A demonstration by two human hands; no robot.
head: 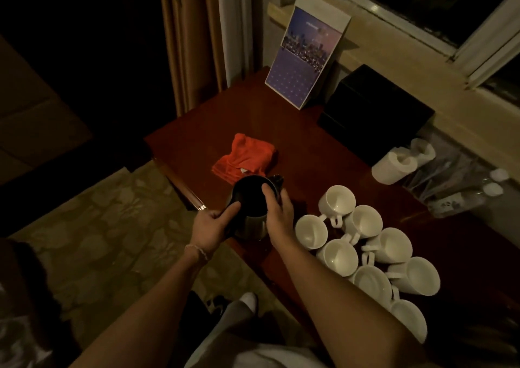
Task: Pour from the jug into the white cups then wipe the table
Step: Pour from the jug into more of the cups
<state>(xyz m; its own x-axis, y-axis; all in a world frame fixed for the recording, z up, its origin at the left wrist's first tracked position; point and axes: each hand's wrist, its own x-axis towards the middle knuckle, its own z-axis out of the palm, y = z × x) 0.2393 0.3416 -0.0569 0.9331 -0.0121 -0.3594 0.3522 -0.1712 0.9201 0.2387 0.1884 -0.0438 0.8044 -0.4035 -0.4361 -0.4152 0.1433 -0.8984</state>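
Reddish-brown polished wood forms the table (295,142), set in a dim room against a window sill and a tan curtain (191,38), with patterned carpet below. Near its front edge stands the jug (253,199), upright, its long axis vertical, spout aimed toward the far right. The left hand (212,227) wraps its handle side; the right hand (277,213) clasps the rim and body. White cups (363,244) cluster just right. A folded red cloth (244,156) lies just behind the jug.
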